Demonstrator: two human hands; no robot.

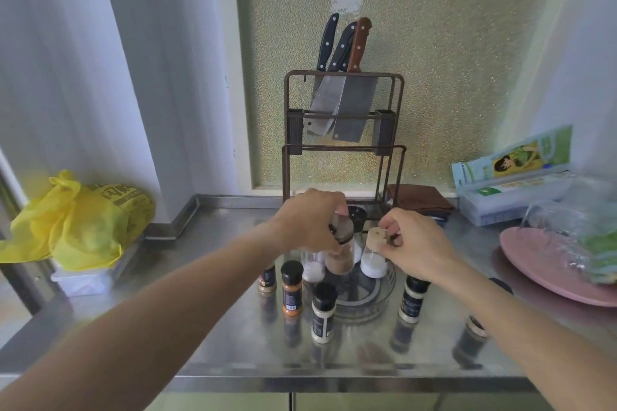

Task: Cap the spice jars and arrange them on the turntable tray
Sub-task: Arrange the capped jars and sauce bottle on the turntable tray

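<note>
While your left hand (309, 220) grips the brown spice jar (340, 252) over the turntable tray (384, 294), your right hand (414, 243) pinches the white jar's cap (376, 237); capping step, likely seat it squarely next.

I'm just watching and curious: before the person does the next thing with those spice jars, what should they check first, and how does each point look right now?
1. Left hand has a firm hold on the brown spice jar: ok, fingers wrap its top.
2. Right hand has hold of the white powder jar: ok, fingers pinch at its beige top.
3. That jar's cap is fully seated: cannot tell, the fingers hide it.
4. Free room on the clear turntable tray: ok, its near part is bare.
5. All jars on the tray: not ok, the orange spice jar and other black-capped jars stand on the steel counter.
</note>
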